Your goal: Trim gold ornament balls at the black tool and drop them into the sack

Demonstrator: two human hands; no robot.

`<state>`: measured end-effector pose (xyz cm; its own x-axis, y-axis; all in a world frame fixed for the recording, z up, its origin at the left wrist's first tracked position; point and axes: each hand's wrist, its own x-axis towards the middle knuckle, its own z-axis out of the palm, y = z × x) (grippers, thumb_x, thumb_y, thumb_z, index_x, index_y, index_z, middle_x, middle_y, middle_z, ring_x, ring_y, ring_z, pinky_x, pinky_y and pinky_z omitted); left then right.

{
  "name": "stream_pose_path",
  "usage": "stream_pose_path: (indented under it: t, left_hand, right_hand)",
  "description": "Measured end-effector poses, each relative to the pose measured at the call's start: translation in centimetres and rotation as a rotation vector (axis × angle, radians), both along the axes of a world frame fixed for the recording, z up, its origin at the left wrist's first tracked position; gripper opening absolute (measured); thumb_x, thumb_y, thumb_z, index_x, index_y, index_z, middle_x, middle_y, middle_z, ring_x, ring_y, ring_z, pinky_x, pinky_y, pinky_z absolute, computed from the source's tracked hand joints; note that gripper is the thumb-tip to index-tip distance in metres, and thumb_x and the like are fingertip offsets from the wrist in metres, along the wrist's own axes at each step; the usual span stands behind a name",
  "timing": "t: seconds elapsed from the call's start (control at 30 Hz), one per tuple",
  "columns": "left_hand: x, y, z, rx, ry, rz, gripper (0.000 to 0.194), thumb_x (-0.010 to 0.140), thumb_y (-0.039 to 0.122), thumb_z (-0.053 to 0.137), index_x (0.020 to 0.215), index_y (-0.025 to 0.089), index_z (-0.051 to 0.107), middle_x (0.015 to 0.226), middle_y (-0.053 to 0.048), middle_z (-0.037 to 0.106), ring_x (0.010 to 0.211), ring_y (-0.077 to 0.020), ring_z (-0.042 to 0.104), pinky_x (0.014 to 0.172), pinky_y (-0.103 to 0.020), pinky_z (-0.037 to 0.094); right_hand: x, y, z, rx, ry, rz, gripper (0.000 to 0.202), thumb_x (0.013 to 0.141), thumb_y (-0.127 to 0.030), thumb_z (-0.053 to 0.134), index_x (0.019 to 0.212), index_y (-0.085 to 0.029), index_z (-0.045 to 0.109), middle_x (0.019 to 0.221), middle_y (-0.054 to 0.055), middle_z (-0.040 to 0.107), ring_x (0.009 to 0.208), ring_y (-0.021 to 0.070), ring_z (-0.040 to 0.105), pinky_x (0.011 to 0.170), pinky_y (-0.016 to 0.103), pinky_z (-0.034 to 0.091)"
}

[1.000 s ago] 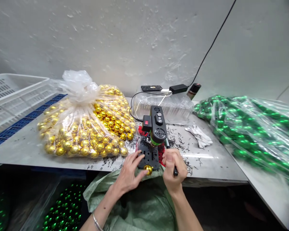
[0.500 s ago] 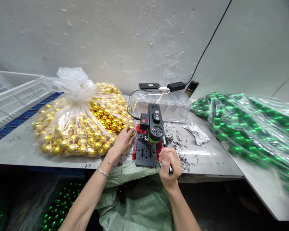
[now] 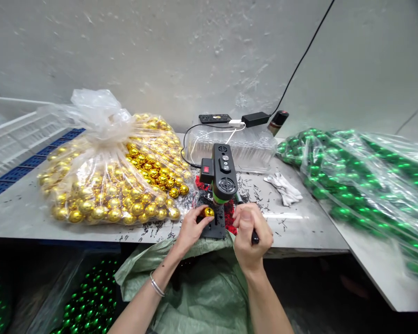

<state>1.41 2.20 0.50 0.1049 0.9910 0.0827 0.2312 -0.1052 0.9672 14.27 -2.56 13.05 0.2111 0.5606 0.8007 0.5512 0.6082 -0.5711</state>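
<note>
Right now, two hands are holding things at the black machine (image 3: 225,174)

The left hand (image 3: 191,226) is pinching a shiny gold ball (image 3: 209,212) between its thumb and fingers. The ball is sitting low at the front of the black machine, over its flat black plate (image 3: 214,230). I cannot tell if the ball is touching the machine's head. The right hand (image 3: 252,227) is squeezing the handle (image 3: 255,237) at the machine's right side, with its fingers curled tight. The two hands are staying apart.

Red stuff (image 3: 231,221) is poking out from under the machine, and little black bits (image 3: 252,190) are lying around it. A green sack (image 3: 205,287) is hanging in front of it. A big clear bag of gold balls (image 3: 114,185) is resting to its left, and a white crate (image 3: 21,139) is standing farther left. A white glove (image 3: 285,189) is lying to its right, and green balls in clear plastic (image 3: 355,171) are filling the far right. Behind the machine, a clear plastic pack (image 3: 244,148) is holding up a black power box (image 3: 255,118).
</note>
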Motion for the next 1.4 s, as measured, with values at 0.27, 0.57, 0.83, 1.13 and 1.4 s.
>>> stream_pose_path:
  t: [0.27, 0.57, 0.83, 1.13, 1.4]
  left_hand:
    - [0.4, -0.1, -0.6, 0.245, 0.293, 0.023, 0.032, 0.085, 0.035, 0.070, 0.115, 0.024, 0.069, 0.099, -0.006, 0.073, 0.094, -0.0241, 0.064, 0.090, -0.041, 0.046]
    - [0.6, 0.1, -0.6, 0.253, 0.339, 0.012, 0.032, 0.082, 0.032, 0.074, 0.113, 0.024, 0.070, 0.107, -0.007, 0.073, 0.101, -0.0253, 0.064, 0.093, -0.042, 0.045]
    - [0.6, 0.0, -0.8, 0.274, 0.355, 0.000, 0.032, 0.083, 0.034, 0.073, 0.114, 0.025, 0.070, 0.107, -0.006, 0.073, 0.100, -0.0255, 0.063, 0.092, -0.042, 0.046]
    - [0.7, 0.1, -1.0, 0.289, 0.363, 0.011, 0.032, 0.084, 0.032, 0.071, 0.115, 0.024, 0.070, 0.104, -0.007, 0.073, 0.098, -0.0254, 0.064, 0.092, -0.043, 0.046]
    - [0.8, 0.7, -0.5, 0.265, 0.338, -0.001, 0.033, 0.080, 0.028, 0.076, 0.112, 0.022, 0.070, 0.106, -0.008, 0.074, 0.099, -0.0263, 0.065, 0.093, -0.045, 0.046]
  right_hand:
    - [0.4, -0.5, -1.1, 0.003, -0.067, 0.009, 0.027, 0.092, -0.007, 0.043, 0.070, -0.021, 0.047, 0.065, -0.001, 0.050, 0.066, 0.0131, 0.054, 0.060, 0.028, 0.042]
    - [0.6, -0.8, -5.4, 0.041, -0.146, 0.032, 0.024, 0.094, -0.011, 0.040, 0.073, -0.021, 0.047, 0.071, 0.000, 0.053, 0.066, 0.0127, 0.054, 0.067, 0.031, 0.049]
    - [0.6, 0.1, -8.9, 0.159, -0.148, -0.037, 0.029, 0.098, -0.021, 0.035, 0.072, -0.022, 0.046, 0.072, -0.001, 0.053, 0.063, 0.0115, 0.056, 0.080, 0.038, 0.054]
    - [0.6, 0.2, -9.3, 0.111, -0.142, -0.014, 0.028, 0.099, -0.023, 0.034, 0.073, -0.022, 0.044, 0.074, -0.002, 0.050, 0.067, 0.0118, 0.059, 0.088, 0.041, 0.054]
    - [0.7, 0.4, -7.7, 0.159, -0.176, -0.006, 0.028, 0.098, -0.018, 0.036, 0.072, -0.022, 0.044, 0.072, -0.002, 0.051, 0.066, 0.0117, 0.056, 0.075, 0.033, 0.050]
